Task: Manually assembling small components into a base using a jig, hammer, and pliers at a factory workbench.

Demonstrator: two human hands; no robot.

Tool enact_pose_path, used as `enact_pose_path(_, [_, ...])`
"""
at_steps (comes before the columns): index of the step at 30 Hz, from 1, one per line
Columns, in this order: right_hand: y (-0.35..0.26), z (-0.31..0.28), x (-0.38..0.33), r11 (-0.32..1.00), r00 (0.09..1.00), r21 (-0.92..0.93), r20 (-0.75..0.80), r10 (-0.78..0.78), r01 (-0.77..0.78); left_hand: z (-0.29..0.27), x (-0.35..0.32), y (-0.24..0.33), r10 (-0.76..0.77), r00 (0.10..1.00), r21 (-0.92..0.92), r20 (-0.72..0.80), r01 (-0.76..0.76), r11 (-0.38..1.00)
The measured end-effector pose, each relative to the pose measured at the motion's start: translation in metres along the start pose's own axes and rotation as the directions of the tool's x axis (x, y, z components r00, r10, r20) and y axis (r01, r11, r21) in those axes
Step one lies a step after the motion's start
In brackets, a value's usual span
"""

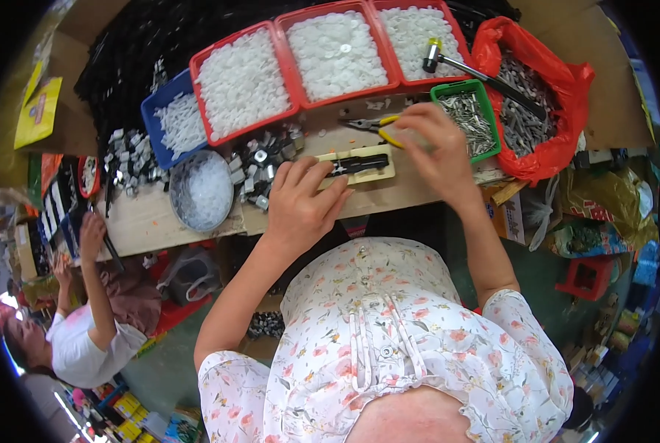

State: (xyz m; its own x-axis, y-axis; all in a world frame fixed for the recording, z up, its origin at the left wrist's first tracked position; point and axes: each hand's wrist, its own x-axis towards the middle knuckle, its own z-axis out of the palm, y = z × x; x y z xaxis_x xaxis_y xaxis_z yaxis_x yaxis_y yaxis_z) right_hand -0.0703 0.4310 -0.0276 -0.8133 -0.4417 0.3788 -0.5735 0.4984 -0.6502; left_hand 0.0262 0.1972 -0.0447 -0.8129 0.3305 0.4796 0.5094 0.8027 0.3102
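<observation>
My left hand [300, 201] has its fingers curled over the left end of a cream-coloured block [380, 173]. A narrow black part [359, 163] with a small metallic piece lies in the block's recess, and the fingertips press on its left end. My right hand [438, 151] is bent around the yellow handles of a pair of pliers [370, 125]. The dark jaws point left, just beyond the block. Part of the handles is hidden by my fingers.
Red trays [298, 100] of white plastic pieces line the back. A hammer [485, 77] lies across a green tray [490, 111] of metal pins and a red bag [582, 81]. Left are a blue tray [156, 122], a metal bowl [229, 192], loose metal pieces [134, 162] and a co-worker [86, 336].
</observation>
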Motion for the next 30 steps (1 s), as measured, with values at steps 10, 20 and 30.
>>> enact_pose_path(10, [0.068,-0.053,-0.008,0.835,0.986,-0.527,-0.118,0.114,-0.160,0.028,0.119,-0.029,0.034,0.994,-0.243,-0.102,-0.058,0.968])
enact_pose_path(20, [0.075,-0.062,-0.011,0.933,0.964,-0.265,-0.169,0.204,-0.244,0.102,0.207,-0.050,0.191,0.980,0.018,0.063,-0.193,0.981])
enact_pose_path(30, [0.078,-0.071,-0.022,0.957,0.949,-0.124,-0.211,0.233,-0.262,0.103,0.229,-0.043,0.229,0.954,0.087,0.195,-0.249,0.965])
